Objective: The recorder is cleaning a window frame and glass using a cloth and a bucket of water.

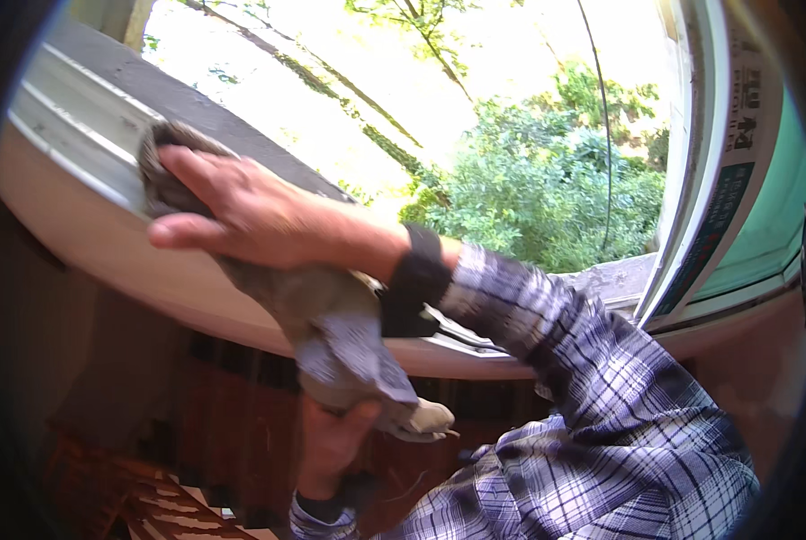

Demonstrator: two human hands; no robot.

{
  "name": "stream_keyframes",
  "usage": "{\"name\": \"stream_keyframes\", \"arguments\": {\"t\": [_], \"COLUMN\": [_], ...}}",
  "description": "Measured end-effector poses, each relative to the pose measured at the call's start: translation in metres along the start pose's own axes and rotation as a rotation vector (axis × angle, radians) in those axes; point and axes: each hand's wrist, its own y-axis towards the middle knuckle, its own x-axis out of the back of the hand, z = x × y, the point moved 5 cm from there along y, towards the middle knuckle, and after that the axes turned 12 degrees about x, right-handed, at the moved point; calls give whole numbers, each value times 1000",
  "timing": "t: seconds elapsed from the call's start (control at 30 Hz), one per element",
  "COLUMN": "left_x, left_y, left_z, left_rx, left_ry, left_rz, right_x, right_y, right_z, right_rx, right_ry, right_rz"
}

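Note:
A grey-brown cloth (173, 189) is pressed by my right hand (247, 216) against the white window frame track (85, 135) at the upper left. That hand lies flat over the cloth, its thumb spread, with a dark band on the wrist. The cloth, or a second one joined behind the forearm, hangs down to the lower middle; the join is hidden. There my left hand (338, 435) grips its lower bunched part, just below the window sill (241, 314). Both arms wear plaid sleeves.
An open window sash (720, 202) with a printed strip stands at the right. A grey outer ledge (193, 101) runs beyond the track, with trees and bushes outside. Dark reddish furniture or flooring lies below the sill, blurred.

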Motion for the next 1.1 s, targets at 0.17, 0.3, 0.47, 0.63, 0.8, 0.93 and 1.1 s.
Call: {"name": "stream_keyframes", "arguments": {"t": [0.17, 0.3, 0.47, 0.63, 0.8, 0.93, 1.1], "left_x": [-14, -37, -54, -54, -31, -20, -17], "left_y": [-33, -51, -51, -44, -24, -12, -13], "left_z": [95, 168, 193, 143, 60, 23, -28], "left_rx": [536, 766, 855, 729, 524, 317, 221], "left_ry": [17, 38, 155, 196, 244, 435, 778], "left_rz": [327, 445, 662, 709, 690, 814, 931], "right_x": [-22, -24, -14, 2, 55, 72, 88], "right_y": [-169, -306, -441, -301, -178, -170, -165], "right_z": [5, 9, 1, 2, 46, 65, 82], "right_rx": [-432, -727, -1165, -1045, -491, -380, -337], "right_ry": [29, -4, 175, 839, 960, 774, 616], "right_rz": [8, 74, -327, -724, -667, -546, -562]}}
